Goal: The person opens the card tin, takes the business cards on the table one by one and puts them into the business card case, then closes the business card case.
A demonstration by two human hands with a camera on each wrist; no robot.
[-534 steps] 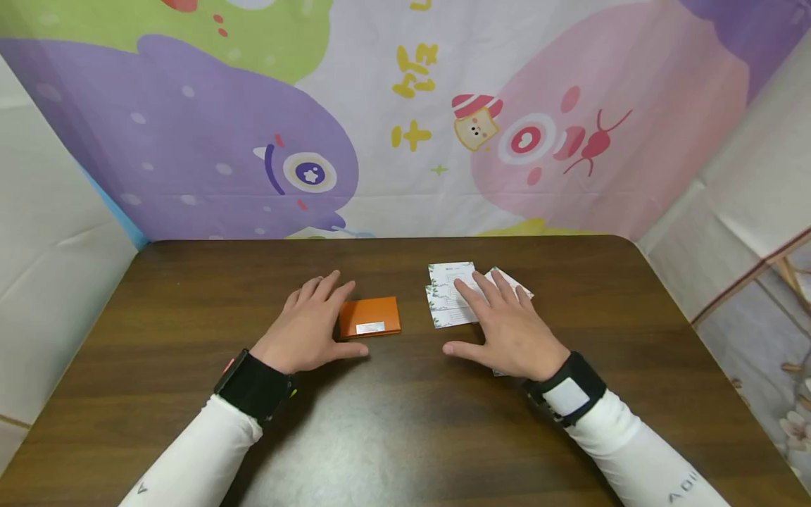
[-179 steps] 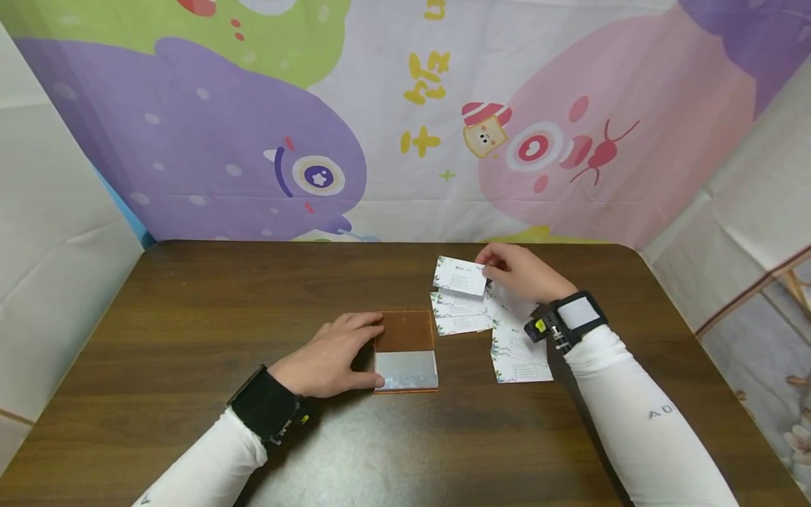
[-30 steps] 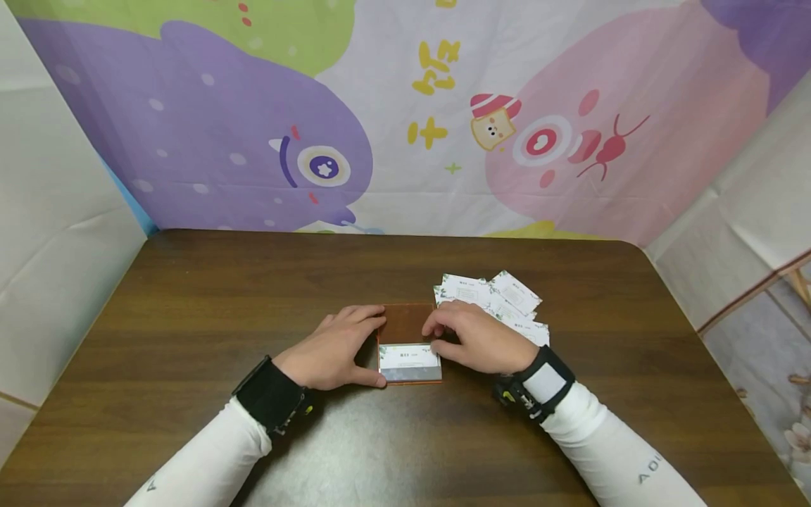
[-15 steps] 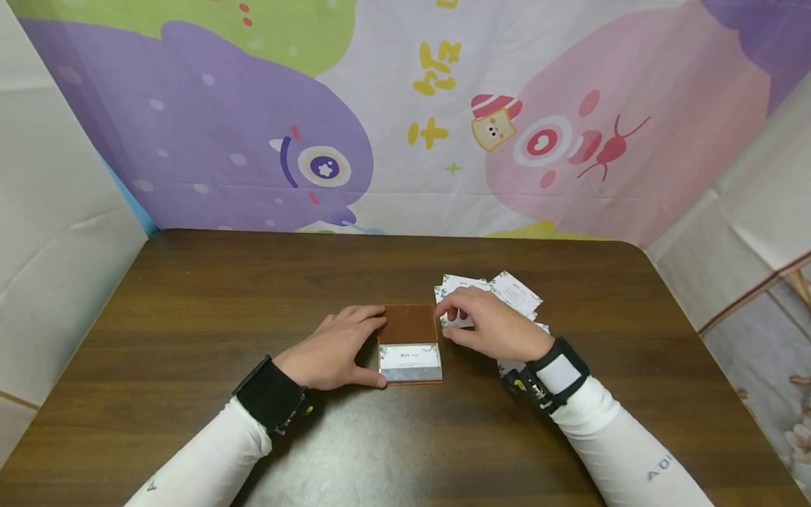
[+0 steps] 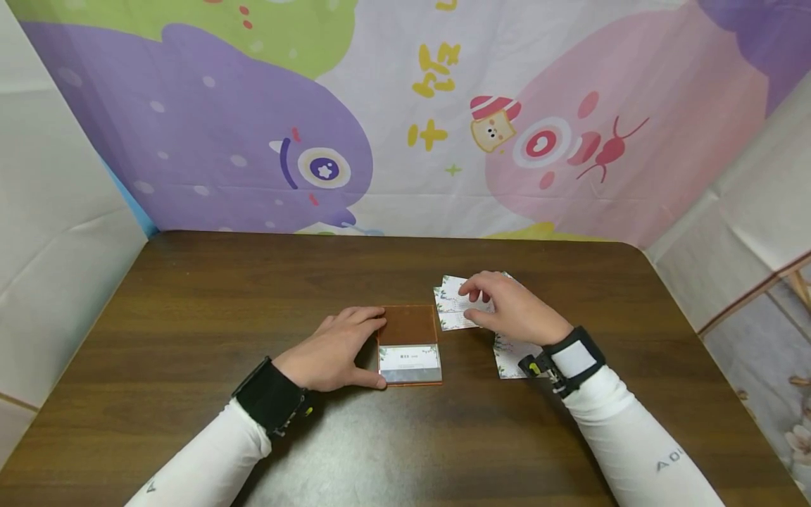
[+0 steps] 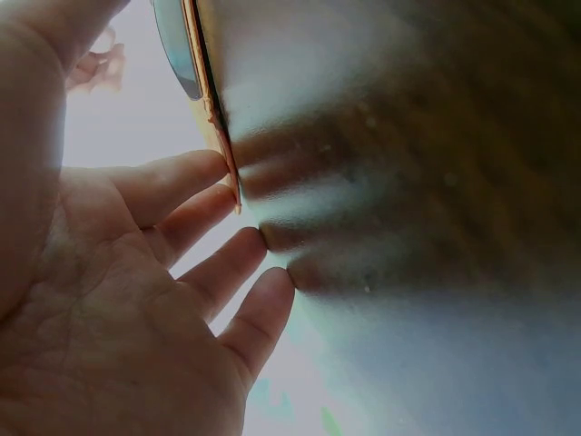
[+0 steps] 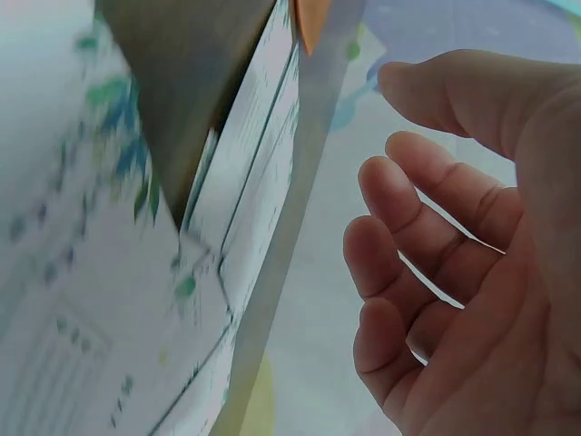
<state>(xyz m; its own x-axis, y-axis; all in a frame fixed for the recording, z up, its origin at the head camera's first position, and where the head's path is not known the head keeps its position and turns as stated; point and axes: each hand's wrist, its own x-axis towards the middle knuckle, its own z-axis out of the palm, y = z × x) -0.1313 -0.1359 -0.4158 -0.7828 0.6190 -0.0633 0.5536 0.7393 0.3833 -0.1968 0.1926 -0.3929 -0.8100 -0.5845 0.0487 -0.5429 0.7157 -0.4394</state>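
An orange-brown card holder (image 5: 408, 325) lies unfolded on the table in the head view, with a white printed card (image 5: 408, 356) in its silvery lower half. My left hand (image 5: 323, 352) rests at the holder's left side, fingers extended along the edge and thumb by the lower corner. The left wrist view has its fingertips on the table and right at the holder's edge (image 6: 213, 123). Over the spread white cards (image 5: 453, 320) hovers my right hand (image 5: 516, 310), fingers loosely bent and nothing between them; the right wrist view places these cards (image 7: 82, 272) below it. The hand hides part of them.
The dark wooden table (image 5: 253, 282) reaches back to a cartoon-printed cloth (image 5: 412, 190). White fabric hangs at both sides. More cards (image 5: 510, 355) lie under the right wrist, leaf patterns along their edges.
Long before, the holder was folded; it now lies unfolded. Within the last second my right hand has left the card in the holder and moved right over the loose cards. My left hand stays put.
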